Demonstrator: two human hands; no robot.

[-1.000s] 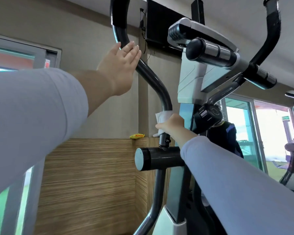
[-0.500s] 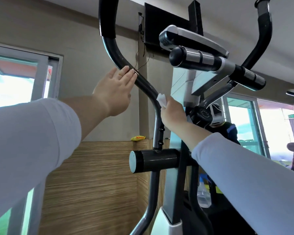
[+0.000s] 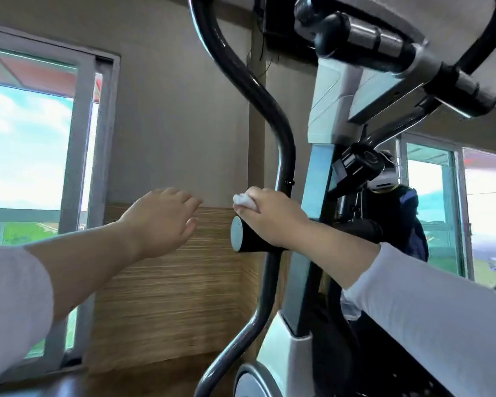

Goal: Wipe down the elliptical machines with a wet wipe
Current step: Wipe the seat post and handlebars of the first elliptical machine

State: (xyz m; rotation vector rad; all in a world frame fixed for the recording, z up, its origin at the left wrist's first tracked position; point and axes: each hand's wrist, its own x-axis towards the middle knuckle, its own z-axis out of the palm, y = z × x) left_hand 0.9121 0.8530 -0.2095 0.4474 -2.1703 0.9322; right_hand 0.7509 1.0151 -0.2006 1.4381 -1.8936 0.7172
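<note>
Your right hand hid most of wipe; only white corner showed. Top edge cut off handle bar. Fingertips of your left hand were blurred.

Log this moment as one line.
step: wiping elliptical | right hand: holds wet wipe against black cross tube | left hand: open, touching nothing

Bright daylight through the window; motion blur, wide-angle warping.

The right hand, with the wet wipe, has slid down the curved handlebar onto the black pivot cylinder. The left hand has left the bar and now hangs lower, beside the cylinder's end.
</note>
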